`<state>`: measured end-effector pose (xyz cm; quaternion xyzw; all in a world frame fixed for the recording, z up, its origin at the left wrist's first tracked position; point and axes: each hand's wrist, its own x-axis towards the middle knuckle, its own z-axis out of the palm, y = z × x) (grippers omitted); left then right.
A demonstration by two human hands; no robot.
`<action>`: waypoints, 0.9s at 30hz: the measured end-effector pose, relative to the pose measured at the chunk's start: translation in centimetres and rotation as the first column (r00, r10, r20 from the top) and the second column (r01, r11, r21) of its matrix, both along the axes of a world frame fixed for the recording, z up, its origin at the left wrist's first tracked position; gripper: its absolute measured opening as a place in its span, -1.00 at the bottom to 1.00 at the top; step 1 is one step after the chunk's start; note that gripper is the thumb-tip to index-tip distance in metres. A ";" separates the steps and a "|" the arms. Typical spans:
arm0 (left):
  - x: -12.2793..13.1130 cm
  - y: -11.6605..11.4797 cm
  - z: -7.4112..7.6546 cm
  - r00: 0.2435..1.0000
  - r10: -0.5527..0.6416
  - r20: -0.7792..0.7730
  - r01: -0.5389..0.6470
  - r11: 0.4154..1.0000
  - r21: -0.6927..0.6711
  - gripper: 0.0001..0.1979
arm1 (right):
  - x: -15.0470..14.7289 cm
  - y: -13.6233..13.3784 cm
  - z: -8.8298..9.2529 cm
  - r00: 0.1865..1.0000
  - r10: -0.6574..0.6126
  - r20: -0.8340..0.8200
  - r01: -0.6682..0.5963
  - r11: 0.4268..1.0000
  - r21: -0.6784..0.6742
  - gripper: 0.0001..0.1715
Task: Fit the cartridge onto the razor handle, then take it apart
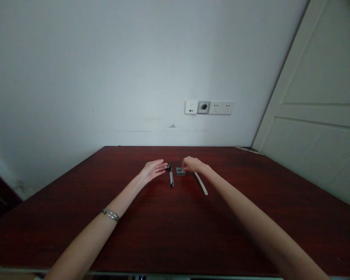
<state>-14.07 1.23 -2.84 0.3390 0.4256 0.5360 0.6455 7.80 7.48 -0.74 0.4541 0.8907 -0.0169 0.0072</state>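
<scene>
A razor (171, 179) with a grey and black handle lies on the table, its dark head pointing away from me. Just left of that head is my left hand (154, 170), fingers stretched out and holding nothing. To the razor's right sits a small clear case (180, 174) with dark strips inside, perhaps blade cartridges. My right hand (191, 164) is curled with its fingertips down at the case's right side; whether they grip anything is hidden. A slim white handle (202, 184) extends toward me from beneath that hand, which covers its far end.
The dark red-brown wooden table (128, 237) reaches back to a white wall (119, 77). Sockets and switch plates (221, 108) are mounted on the wall. A pale panelled door (317, 116) rises along the right side. A thin light strip (249, 150) lies at the back right corner.
</scene>
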 end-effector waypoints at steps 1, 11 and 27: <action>0.0 0.0 0.0 1.000 0.002 -0.003 -0.002 1.000 -0.002 -0.81 | -0.1 0.0 0.0 1.000 0.004 0.004 -0.004 1.000 -0.006 -0.78; -0.1 0.2 -0.4 1.000 0.000 -0.014 0.000 1.000 0.007 -0.79 | -0.5 0.1 0.1 1.000 0.010 0.026 -0.010 1.000 -0.013 -0.76; -0.2 0.5 -0.8 1.000 -0.002 -0.014 0.002 1.000 -0.007 -0.80 | -0.3 -0.1 -0.1 1.000 0.018 0.008 -0.018 0.999 0.027 -0.80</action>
